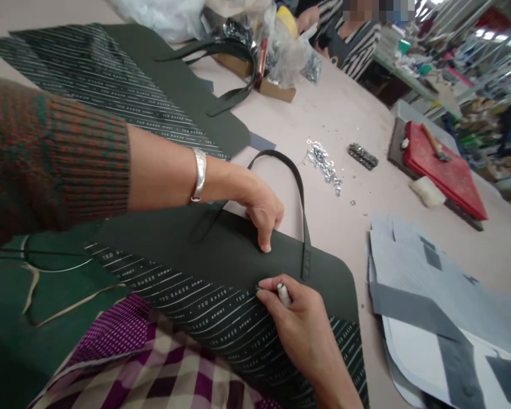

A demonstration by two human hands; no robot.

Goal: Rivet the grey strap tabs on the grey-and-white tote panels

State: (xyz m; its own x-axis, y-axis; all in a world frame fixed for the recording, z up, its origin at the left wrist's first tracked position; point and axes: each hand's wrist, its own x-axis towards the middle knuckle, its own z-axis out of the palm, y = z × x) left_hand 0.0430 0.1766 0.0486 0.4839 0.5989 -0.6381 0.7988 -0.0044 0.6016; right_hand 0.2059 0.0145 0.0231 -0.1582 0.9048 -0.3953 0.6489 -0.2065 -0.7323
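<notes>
A dark green bag panel (221, 250) with a striped printed section and a looped black handle (296, 182) lies on the table before me. My left hand (262, 210), a silver bangle on its wrist, presses fingertips down on the panel's upper edge near the handle. My right hand (300, 321) is closed round a small white pen-like tool (283, 293), its tip touching the panel where plain and striped parts meet.
A second matching panel (153, 85) lies at the back left. Small metal parts (323, 162), a red board (445, 167) with a hammer, grey paper patterns (434, 307), and plastic bags over a cardboard box (276, 88) are on the table. A person in stripes sits far behind.
</notes>
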